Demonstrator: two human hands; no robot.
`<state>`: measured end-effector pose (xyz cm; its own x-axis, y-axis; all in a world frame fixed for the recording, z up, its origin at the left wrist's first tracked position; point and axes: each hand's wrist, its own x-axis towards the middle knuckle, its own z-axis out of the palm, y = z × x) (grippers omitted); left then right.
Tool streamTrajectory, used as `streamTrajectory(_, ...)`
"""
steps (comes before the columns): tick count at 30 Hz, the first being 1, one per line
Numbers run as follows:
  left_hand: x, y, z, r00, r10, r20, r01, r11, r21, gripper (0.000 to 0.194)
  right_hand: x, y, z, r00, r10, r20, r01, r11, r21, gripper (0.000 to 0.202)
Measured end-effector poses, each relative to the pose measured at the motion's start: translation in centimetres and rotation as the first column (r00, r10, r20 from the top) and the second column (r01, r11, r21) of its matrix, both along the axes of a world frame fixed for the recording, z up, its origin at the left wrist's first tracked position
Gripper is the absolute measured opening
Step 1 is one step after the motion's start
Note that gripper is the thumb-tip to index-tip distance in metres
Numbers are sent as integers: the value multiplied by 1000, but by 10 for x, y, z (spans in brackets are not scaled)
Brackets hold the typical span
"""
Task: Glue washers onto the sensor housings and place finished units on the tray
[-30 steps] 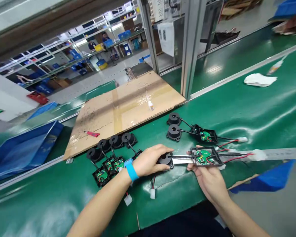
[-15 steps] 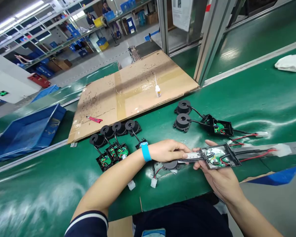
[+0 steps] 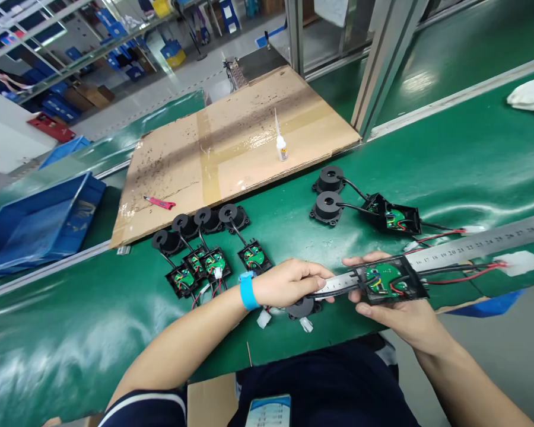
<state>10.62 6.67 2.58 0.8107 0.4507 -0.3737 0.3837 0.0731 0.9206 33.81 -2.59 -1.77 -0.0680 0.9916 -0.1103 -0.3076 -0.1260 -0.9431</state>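
Note:
My left hand [image 3: 293, 283] is closed on the near end of a steel ruler [image 3: 485, 243], with a black cable lying along it. A round black part [image 3: 302, 307] sits just below that hand. My right hand [image 3: 400, 314] holds a black box with a green circuit board [image 3: 388, 280] from beneath, its fingers wrapped round the edges. The ruler passes behind the box and extends to the right. From the box, black and red wires run to a white connector [image 3: 518, 264].
Several black round parts [image 3: 231, 216] wired to open boxes [image 3: 253, 256] stand on the green table [image 3: 115, 332]. Two more [image 3: 328, 204] lie farther right. Cardboard [image 3: 235, 136] bears a white bottle [image 3: 282, 148] and red cutter [image 3: 160, 203]. A blue bin [image 3: 40, 219] is left.
The view has shifted slightly. The ruler's right part now shows its face and numbers, with its far end raised. The held box has tilted a little, and both hands remain on their items.

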Motion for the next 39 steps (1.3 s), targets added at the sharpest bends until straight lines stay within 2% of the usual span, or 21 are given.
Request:
streamTrajectory(2,-2,7,-1,997,-66,30,69,992,-110,30,1,0,-1,1000,13,11,-13,1000,2,59)
streamTrajectory(5,-4,19,-4,986,-127,105,150,956,-251,24,-1,-1,1,998,-68,-1,68,996,-61,59)
streamTrajectory(7,-4,24,-7,978,-157,139,190,945,-265,22,-1,-2,1,997,-78,-1,77,994,-73,62)
streamTrajectory(12,-4,26,-9,966,-210,149,243,936,-256,23,1,-4,-1,999,-17,41,17,1000,-4,63)
streamTrajectory(15,-6,26,-9,963,-209,169,251,924,-290,32,0,-8,-1,999,-25,23,25,999,35,57)
streamTrajectory(19,-10,23,-11,964,-196,181,245,919,-309,44,0,-9,-4,999,34,23,-37,989,140,53)
streamTrajectory(24,-15,15,-12,982,-139,126,171,940,-294,48,2,-7,-6,997,72,14,-73,988,138,55)
streamTrajectory(26,-16,11,-12,987,-113,110,140,949,-282,48,0,-7,-5,997,71,-38,-65,990,124,58)
streamTrajectory(29,-17,6,-11,993,-92,70,107,961,-257,49,-11,-11,-1,984,22,-179,-5,996,94,57)
streamTrajectory(31,-17,4,-10,995,-81,51,90,967,-238,48,-20,-14,1,969,-74,-238,86,995,41,43)
streamTrajectory(34,-16,2,-10,996,-66,57,77,972,-220,46,-31,-17,3,949,-226,-219,221,974,-46,28)
streamTrajectory(39,-16,2,-12,995,-56,86,73,976,-207,45,-35,-18,2,944,-298,-141,293,955,-56,34)
